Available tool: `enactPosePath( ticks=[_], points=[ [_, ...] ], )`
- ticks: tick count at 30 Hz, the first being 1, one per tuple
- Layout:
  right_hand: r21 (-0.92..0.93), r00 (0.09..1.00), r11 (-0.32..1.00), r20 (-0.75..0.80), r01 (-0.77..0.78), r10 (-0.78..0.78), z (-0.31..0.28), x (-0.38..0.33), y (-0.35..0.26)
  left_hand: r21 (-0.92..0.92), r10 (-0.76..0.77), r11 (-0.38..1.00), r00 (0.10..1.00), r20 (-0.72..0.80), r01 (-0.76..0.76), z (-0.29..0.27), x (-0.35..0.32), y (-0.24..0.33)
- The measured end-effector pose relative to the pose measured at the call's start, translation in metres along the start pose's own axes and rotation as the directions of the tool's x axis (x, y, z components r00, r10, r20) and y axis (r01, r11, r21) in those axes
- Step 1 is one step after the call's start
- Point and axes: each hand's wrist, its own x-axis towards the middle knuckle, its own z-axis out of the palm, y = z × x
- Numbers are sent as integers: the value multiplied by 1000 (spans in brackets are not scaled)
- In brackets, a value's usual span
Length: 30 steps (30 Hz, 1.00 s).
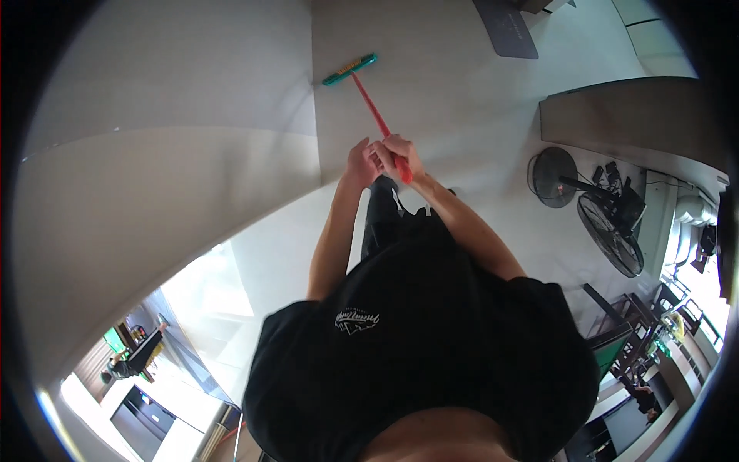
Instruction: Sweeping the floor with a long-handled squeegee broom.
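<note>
A floor broom with a red handle [370, 105] and a wide green head [351, 68] reaches away from me over the pale floor. Its head lies near the base of the wall; the underside cannot be seen. My right hand [406, 154] is wrapped round the upper handle, whose red end sticks out below the fingers. Close beside it on the left, my left hand [362, 163] has its fingers partly spread, and their tips meet the right hand's fingers. It does not visibly grip the handle.
A pale wall [177, 92] curves along the left. On the right are a dark-topped cabinet or counter [631, 115] and black fans [610, 231]. A grey mat [506, 29] lies at the far right. Chairs and tables crowd the lower right; another person [138, 360] shows at lower left.
</note>
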Motion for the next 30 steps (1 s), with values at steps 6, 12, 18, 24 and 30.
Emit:
enactPosePath(
  ticks=[6,12,18,24,30],
  points=[
    [-138,998,989,33,-49,54,-107,-80,-67,274,-71,952,968,-239,138,46,77,-112],
    [-55,966,969,-105,-241,235,-194,-130,-128,262,-237,922,950,-204,286,45,106,-203],
    [142,906,986,-399,-87,137,-188,-101,-149,430,70,900,955,-287,63,101,96,-200],
    [21,745,955,-630,297,-218,-160,-21,-130,490,69,871,976,-207,42,154,122,-116],
    [-119,796,959,-535,259,-282,-121,63,-39,761,37,639,985,-168,106,174,199,14]
  ],
)
